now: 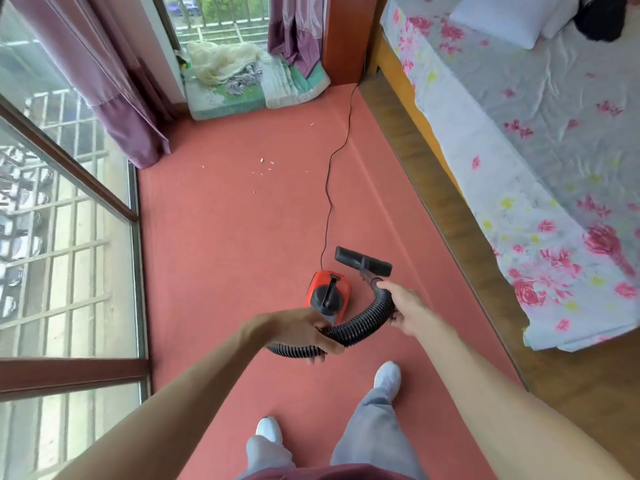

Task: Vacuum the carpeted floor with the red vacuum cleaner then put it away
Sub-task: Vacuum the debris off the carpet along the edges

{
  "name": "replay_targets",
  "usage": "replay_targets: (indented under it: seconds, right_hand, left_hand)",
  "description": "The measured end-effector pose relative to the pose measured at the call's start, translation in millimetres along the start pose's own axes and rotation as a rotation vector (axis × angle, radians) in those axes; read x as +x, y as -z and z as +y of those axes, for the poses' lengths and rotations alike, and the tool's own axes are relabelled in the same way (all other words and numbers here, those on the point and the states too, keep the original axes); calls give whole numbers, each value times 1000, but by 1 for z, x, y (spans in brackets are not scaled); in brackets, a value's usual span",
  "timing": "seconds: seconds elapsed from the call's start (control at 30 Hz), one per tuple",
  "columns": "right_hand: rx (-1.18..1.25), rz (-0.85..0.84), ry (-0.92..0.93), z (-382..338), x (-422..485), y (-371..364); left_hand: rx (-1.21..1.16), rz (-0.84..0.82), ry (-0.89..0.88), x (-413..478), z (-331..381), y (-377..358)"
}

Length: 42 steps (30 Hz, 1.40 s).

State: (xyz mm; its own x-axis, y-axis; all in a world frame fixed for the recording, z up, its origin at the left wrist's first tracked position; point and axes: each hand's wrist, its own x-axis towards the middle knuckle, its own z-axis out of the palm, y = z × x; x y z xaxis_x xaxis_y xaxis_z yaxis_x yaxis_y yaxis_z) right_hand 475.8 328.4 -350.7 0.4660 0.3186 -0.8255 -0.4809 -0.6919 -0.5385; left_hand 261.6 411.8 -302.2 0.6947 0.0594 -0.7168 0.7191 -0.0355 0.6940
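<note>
Item 1: red vacuum cleaner (pixel 329 292), a small canister with a black top handle, seen just above frame centre, above the salmon carpet (pixel 225 237); whether it rests on the carpet or hangs from the hose cannot be told.

Item 2: black ribbed hose (pixel 363 323), curving from the canister's near side round to 3 o'clock of it.

Item 3: black brush nozzle (pixel 363 261), at the hose's far end, at 1 o'clock of the canister, lifted above the carpet.

Item 4: left hand (pixel 301 332), fingers curled tight around the hose's near stretch, at 6 o'clock of the canister.

Item 5: right hand (pixel 405 311), wrapped closed around the hose just behind the nozzle neck.

Item 6: black power cord (pixel 327 188), running from the canister toward 12 o'clock, up to the wooden post (pixel 343 36).

Item 7: pale crumbs (pixel 265 166), scattered on the carpet at 11 o'clock of the canister, well apart from it.

Item 8: bed (pixel 536 150) with a floral sheet, along the 3 o'clock side.

Item 9: purple curtain (pixel 114 98) and window, at 9 to 10 o'clock.

Item 10: white shoes (pixel 388 375), at 6 o'clock.
</note>
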Motion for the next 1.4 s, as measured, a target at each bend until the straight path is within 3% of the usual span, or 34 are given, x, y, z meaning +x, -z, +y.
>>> replay_targets:
  seconds: [0.33, 0.5, 0.93, 1.4]
  right_hand:
    - [-284, -26, 85, -127, 109, 149]
    - [-337, -59, 136, -203, 156, 185]
    - [-443, -163, 151, -370, 261, 139]
    - [-632, -337, 170, -525, 373, 93]
  left_hand:
    - [-284, -72, -12, 150, 140, -6]
    - [-395, -32, -61, 206, 194, 17]
    - [-550, 118, -92, 299, 245, 148]
    - [-640, 422, -38, 382, 308, 252]
